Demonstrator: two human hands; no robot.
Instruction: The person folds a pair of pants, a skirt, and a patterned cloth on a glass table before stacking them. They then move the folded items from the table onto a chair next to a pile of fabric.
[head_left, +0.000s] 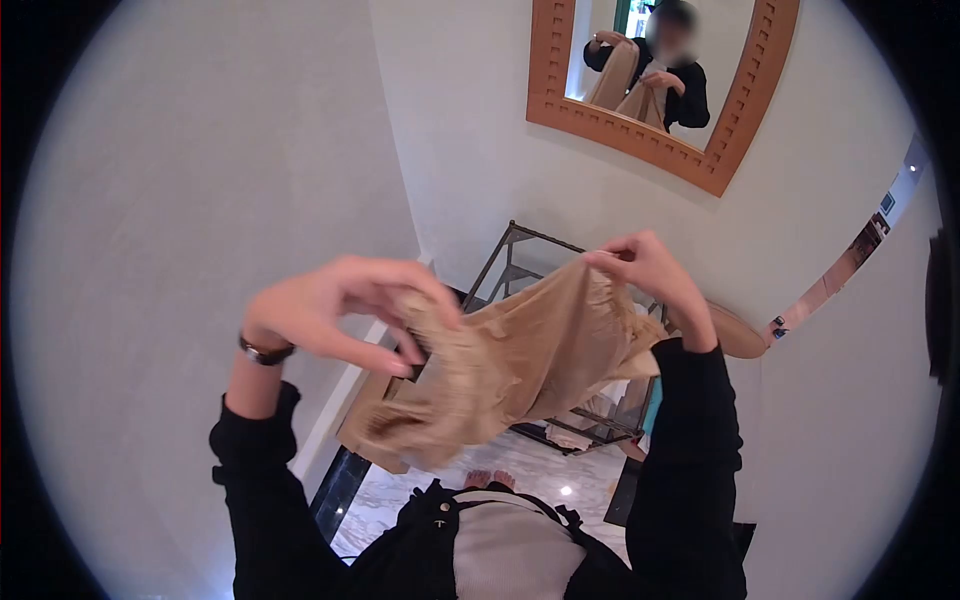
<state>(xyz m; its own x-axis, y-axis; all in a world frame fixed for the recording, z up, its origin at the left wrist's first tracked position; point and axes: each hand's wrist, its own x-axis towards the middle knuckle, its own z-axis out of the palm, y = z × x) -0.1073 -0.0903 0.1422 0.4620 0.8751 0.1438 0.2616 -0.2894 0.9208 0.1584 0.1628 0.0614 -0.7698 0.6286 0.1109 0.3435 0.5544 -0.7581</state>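
A tan, lightweight garment (pixel 545 345) with gathered, elastic-looking edges is stretched between my two hands. My left hand (pixel 335 305) is at its left end, fingers curled over the gathered edge and thumb standing off from the cloth; this end is blurred by motion. At the upper right corner, my right hand (pixel 640 265) pinches the fabric between thumb and fingers. Folds of cloth hang below both hands, and the lower part is bunched at the left. In the mirror (pixel 620 140), the garment hangs down in two long panels.
Behind the garment stands a dark metal-framed shelf rack (pixel 510 232) with folded cloths low down. A wooden-framed mirror hangs on the wall above. At the right is a round wooden seat or ledge (pixel 735 330). Marble flooring (pixel 370 520) and my bare feet (pixel 490 480) show below.
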